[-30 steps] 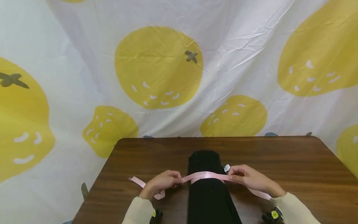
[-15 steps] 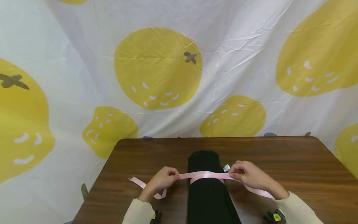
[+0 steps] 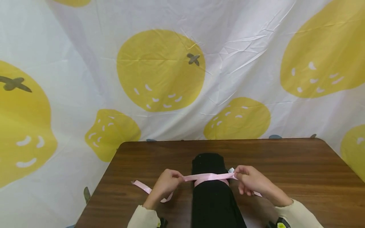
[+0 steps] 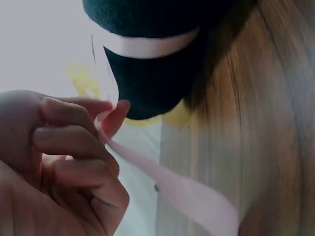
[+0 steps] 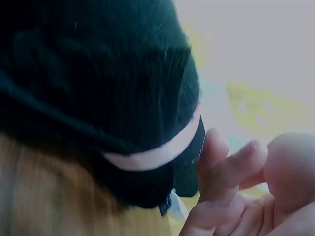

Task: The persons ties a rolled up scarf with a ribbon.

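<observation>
A roll of black fabric [image 3: 212,205] lies lengthwise on the table, with a pink ribbon [image 3: 210,176] wrapped round it and crossed on top. My left hand [image 3: 166,183] pinches the ribbon just left of the roll. In the left wrist view, the ribbon's loose tail [image 4: 192,196] runs down from between thumb and forefinger. On the roll's other side my right hand [image 3: 253,182] pinches the opposite length of ribbon, drawn fairly straight between both hands. The right wrist view shows the band [image 5: 157,156] against the roll's side; the right fingers partly hide the pinch there.
The brown wooden table [image 3: 151,155] reaches back to a white curtain [image 3: 165,126] printed with yellow fruit. A small white tag [image 3: 231,170] sticks out at the roll's right side. The left ribbon end [image 3: 141,186] lies on the table.
Both hands keep their pinch while the ribbon between them has straightened and now slants slightly up to the right. Lower right fingers have dropped open, and less of the right tail shows.
</observation>
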